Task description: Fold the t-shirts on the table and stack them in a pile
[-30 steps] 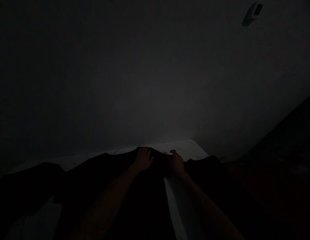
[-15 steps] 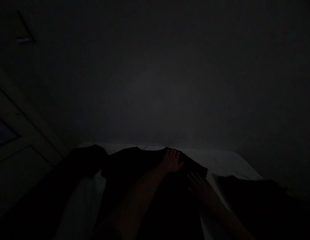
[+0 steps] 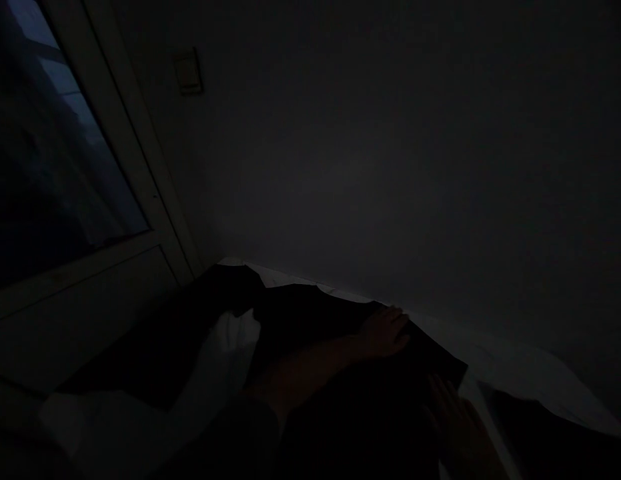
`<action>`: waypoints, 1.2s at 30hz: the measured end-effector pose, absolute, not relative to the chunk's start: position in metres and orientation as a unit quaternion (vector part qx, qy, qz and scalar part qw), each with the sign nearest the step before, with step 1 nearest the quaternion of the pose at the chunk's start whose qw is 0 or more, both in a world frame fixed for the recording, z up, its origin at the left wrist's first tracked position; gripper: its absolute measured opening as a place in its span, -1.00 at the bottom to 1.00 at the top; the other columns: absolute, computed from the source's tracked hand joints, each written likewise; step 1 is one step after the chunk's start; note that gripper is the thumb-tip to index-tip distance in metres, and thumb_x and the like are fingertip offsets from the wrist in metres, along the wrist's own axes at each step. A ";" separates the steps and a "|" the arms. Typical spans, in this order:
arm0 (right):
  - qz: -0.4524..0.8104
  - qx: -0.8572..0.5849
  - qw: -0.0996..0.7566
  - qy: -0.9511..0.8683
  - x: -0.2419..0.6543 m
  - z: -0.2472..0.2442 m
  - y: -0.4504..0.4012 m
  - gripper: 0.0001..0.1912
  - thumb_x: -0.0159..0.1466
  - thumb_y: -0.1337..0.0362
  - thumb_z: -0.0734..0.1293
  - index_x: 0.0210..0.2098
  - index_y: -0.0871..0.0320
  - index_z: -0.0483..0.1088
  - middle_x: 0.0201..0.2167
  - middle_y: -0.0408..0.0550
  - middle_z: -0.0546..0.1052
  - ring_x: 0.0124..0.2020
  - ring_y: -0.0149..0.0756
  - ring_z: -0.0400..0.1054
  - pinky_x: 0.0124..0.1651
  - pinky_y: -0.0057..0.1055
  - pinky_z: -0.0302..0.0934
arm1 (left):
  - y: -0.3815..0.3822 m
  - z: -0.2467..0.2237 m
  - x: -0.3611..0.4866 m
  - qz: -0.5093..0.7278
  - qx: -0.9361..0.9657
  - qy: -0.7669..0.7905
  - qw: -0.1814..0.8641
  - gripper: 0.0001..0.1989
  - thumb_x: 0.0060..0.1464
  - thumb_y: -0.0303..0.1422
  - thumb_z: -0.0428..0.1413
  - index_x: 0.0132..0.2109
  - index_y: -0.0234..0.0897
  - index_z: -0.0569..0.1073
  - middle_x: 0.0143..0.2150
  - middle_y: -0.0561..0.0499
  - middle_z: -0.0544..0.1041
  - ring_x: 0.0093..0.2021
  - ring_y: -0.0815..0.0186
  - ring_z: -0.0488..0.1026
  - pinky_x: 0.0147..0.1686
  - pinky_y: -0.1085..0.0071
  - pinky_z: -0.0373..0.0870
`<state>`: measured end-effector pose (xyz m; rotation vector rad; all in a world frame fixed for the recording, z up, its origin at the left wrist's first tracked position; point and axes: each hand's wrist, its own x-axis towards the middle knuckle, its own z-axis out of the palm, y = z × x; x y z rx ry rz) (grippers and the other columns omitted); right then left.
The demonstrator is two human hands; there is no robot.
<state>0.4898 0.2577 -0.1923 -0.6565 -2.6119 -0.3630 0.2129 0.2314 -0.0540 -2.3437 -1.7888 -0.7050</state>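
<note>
Room very dim; middle dark garment [image 3: 310,317] lay spread on white desk [image 3: 535,363] along wall [image 3: 365,167]

Left hand [image 3: 384,333] rested on its upper edge, fingers [image 3: 396,315] open, slightly apart, pressed flat, nothing gripped

Right hand [image 3: 460,423] open too, fingers [image 3: 444,392] extended beside garment's right corner; whether they touched cloth, couldn't tell

Left dark garment [image 3: 170,333] lay nearer door [image 3: 135,287], right dark garment [image 3: 550,433] beyond right hand

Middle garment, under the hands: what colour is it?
The middle garment looks black, plain as far as the dim head view shows.
</note>
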 end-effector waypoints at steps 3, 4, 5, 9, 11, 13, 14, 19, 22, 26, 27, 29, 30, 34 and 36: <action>-0.125 -0.253 0.188 -0.941 0.489 -0.190 0.261 -0.51 0.29 0.35 0.10 0.11 0.00 0.47 0.25 0.06 0.43 0.39 0.13 0.08 0.24 0.26 0.10 | 0.151 -0.047 0.199 -0.223 -0.806 -0.546 0.051 -0.40 0.34 -0.12 -0.07 0.35 -0.45 0.23 0.41 -0.26 0.25 0.44 0.09 0.08 0.40 0.15 0.04; -0.119 -0.258 0.183 -0.941 0.489 -0.187 0.261 -0.49 0.30 0.34 0.09 0.15 -0.01 0.44 0.27 0.07 0.41 0.39 0.13 0.08 0.24 0.26 0.11 | 0.120 -0.046 0.190 -0.218 -0.811 -0.541 0.041 -0.42 0.33 -0.12 -0.05 0.33 -0.41 0.26 0.39 -0.25 0.28 0.43 0.09 0.11 0.39 0.13 0.08; -0.108 -0.262 0.179 -0.942 0.489 -0.184 0.261 -0.48 0.32 0.33 0.08 0.19 -0.01 0.40 0.29 0.08 0.39 0.39 0.13 0.08 0.24 0.26 0.11 | 0.089 -0.045 0.177 -0.214 -0.809 -0.546 0.031 -0.44 0.32 -0.12 -0.03 0.31 -0.38 0.30 0.37 -0.24 0.32 0.41 0.10 0.15 0.37 0.11 0.13; -0.029 -0.320 0.189 -0.928 0.481 -0.166 0.256 -0.41 0.39 0.19 0.01 0.38 0.08 0.15 0.33 0.19 0.31 0.37 0.13 0.12 0.22 0.23 0.16 | -0.014 -0.041 0.098 -0.255 -0.662 -0.705 0.019 -0.60 0.32 -0.28 -0.04 0.22 -0.29 0.39 0.25 -0.17 0.46 0.28 0.16 0.35 0.26 0.11 0.32; 0.006 -0.390 0.220 -0.894 0.469 -0.151 0.245 -0.33 0.43 0.07 -0.01 0.45 0.19 -0.07 0.35 0.30 0.26 0.37 0.16 0.12 0.21 0.23 0.17 | -0.055 -0.042 0.055 -0.270 -0.550 -0.789 0.042 -0.63 0.30 -0.30 -0.04 0.16 -0.32 0.43 0.16 -0.19 0.52 0.20 0.14 0.43 0.22 0.09 0.36; 0.026 -0.415 0.251 -0.874 0.450 -0.133 0.224 -0.25 0.44 -0.01 -0.01 0.48 0.27 -0.21 0.37 0.36 0.19 0.40 0.20 0.05 0.23 0.26 0.15 | -0.096 -0.047 0.029 -0.276 -0.487 -0.825 0.074 -0.65 0.29 -0.29 -0.04 0.11 -0.31 0.45 0.12 -0.18 0.54 0.17 0.12 0.45 0.22 0.09 0.36; 0.033 -0.401 0.263 -0.877 0.438 -0.124 0.209 -0.24 0.45 -0.01 -0.01 0.48 0.28 -0.24 0.38 0.36 0.17 0.42 0.21 0.00 0.25 0.27 0.13 | -0.117 -0.052 0.026 -0.278 -0.476 -0.829 0.089 -0.65 0.29 -0.27 -0.04 0.10 -0.30 0.46 0.10 -0.17 0.55 0.16 0.13 0.46 0.20 0.10 0.38; 0.108 -0.196 0.190 -0.956 0.369 -0.083 0.093 -0.32 0.48 0.09 0.05 0.50 0.12 -0.22 0.43 0.19 0.14 0.46 0.03 -0.07 0.36 0.13 0.05 | -0.203 -0.076 0.089 -0.234 -0.485 -0.837 0.100 -0.70 0.32 -0.21 -0.05 -0.07 -0.23 0.53 -0.06 -0.11 0.60 -0.02 0.15 0.52 -0.01 0.18 0.48; 0.164 -0.068 0.073 -0.981 0.340 -0.075 0.015 -0.27 0.44 0.06 0.19 0.49 0.06 -0.17 0.47 0.08 0.02 0.47 0.00 -0.13 0.42 0.10 -0.06 | -0.228 -0.083 0.140 -0.178 -0.460 -0.867 0.074 -0.73 0.30 -0.19 0.01 -0.20 -0.21 0.53 -0.17 -0.10 0.58 -0.14 0.11 0.51 -0.11 0.14 0.48; 0.207 0.039 -0.012 -0.978 0.330 -0.083 -0.043 -0.12 0.38 -0.03 0.29 0.49 0.06 -0.22 0.48 0.08 -0.06 0.48 0.09 -0.20 0.45 0.17 -0.22 | -0.237 -0.097 0.166 -0.193 -0.429 -0.879 0.083 -0.78 0.27 -0.24 0.04 -0.16 -0.20 0.54 -0.08 -0.11 0.60 0.01 0.03 0.51 0.03 0.04 0.45; 0.212 0.050 -0.023 -0.976 0.330 -0.082 -0.045 -0.12 0.38 -0.06 0.29 0.49 0.05 -0.21 0.47 0.08 -0.05 0.48 0.11 -0.19 0.45 0.19 -0.24 | -0.237 -0.102 0.167 -0.206 -0.420 -0.881 0.078 -0.78 0.27 -0.26 0.03 -0.15 -0.19 0.55 -0.05 -0.11 0.60 0.04 0.03 0.50 0.06 0.05 0.44; 0.222 0.053 -0.037 -0.973 0.326 -0.071 -0.038 -0.19 0.40 -0.09 0.23 0.49 0.03 -0.15 0.47 0.06 -0.02 0.47 0.08 -0.16 0.45 0.16 -0.21 | -0.236 -0.109 0.166 -0.230 -0.386 -0.892 0.047 -0.76 0.28 -0.25 0.00 -0.10 -0.17 0.55 -0.01 -0.10 0.61 0.05 0.06 0.52 0.08 0.09 0.45; 0.227 0.045 -0.039 -0.972 0.320 -0.061 -0.030 -0.24 0.42 -0.08 0.20 0.48 0.03 -0.11 0.47 0.06 0.00 0.47 0.06 -0.14 0.45 0.13 -0.17 | -0.235 -0.111 0.166 -0.240 -0.366 -0.899 0.019 -0.74 0.29 -0.24 -0.02 -0.09 -0.16 0.54 -0.01 -0.09 0.61 0.03 0.10 0.54 0.05 0.13 0.48; 0.235 -0.039 -0.001 -0.971 0.255 -0.012 0.015 -0.38 0.44 0.05 0.20 0.42 0.12 0.12 0.41 0.13 0.18 0.41 -0.02 0.07 0.38 -0.05 0.03 | -0.234 -0.115 0.166 -0.256 -0.312 -0.910 -0.094 -0.68 0.30 -0.28 -0.07 0.05 -0.12 0.52 0.04 -0.03 0.62 0.03 0.21 0.57 0.03 0.29 0.50; 0.221 -0.084 0.027 -0.971 0.202 0.006 0.037 -0.46 0.41 0.12 0.25 0.33 0.15 0.27 0.31 0.14 0.35 0.30 -0.06 0.24 0.31 -0.16 0.14 | -0.236 -0.116 0.167 -0.249 -0.323 -0.909 -0.091 -0.65 0.28 -0.32 -0.05 0.12 -0.10 0.49 0.10 -0.03 0.60 0.08 0.20 0.55 0.06 0.28 0.49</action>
